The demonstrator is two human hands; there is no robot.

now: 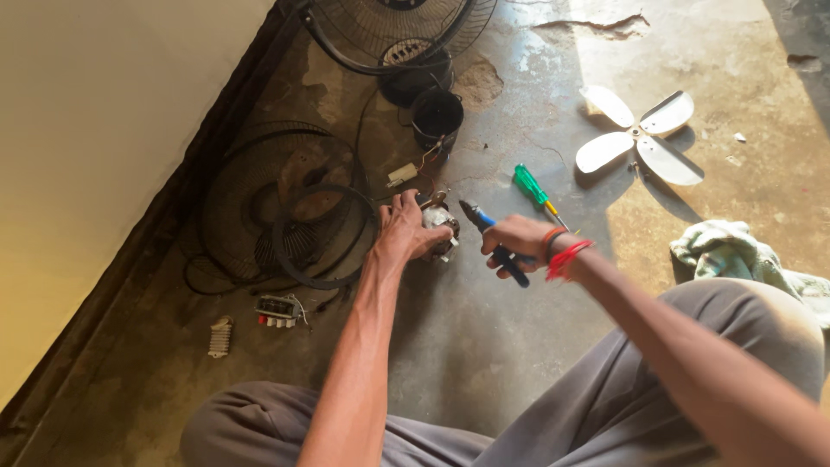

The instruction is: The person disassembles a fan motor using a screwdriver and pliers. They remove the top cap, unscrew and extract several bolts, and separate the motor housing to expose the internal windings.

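L hand [402,232] fingers curled tight round small fan motor [441,227] on floor, motor at 3 o'clock of palm. R hand [516,242] fist-gripping blue-handled pliers [493,240], tip toward motor. Green screwdriver [534,192] at 12.

You are looking at two hands: your left hand [405,229] and your right hand [517,242]. You are seeing one small fan motor [441,227] and one pair of blue-handled pliers [494,239]. One green-handled screwdriver [533,190] is lying on the floor [484,346]. You are counting one fan blade [638,135] with four metal vanes. Two wire fan guards are showing: one flat guard [285,207] and one guard at the top edge [389,30]. One loose black ring [324,235], one black cup-shaped housing [437,117], one switch block [278,309], one white ribbed part [220,337], one pale cloth [735,255] and two wristbands [560,251] are completing the count.
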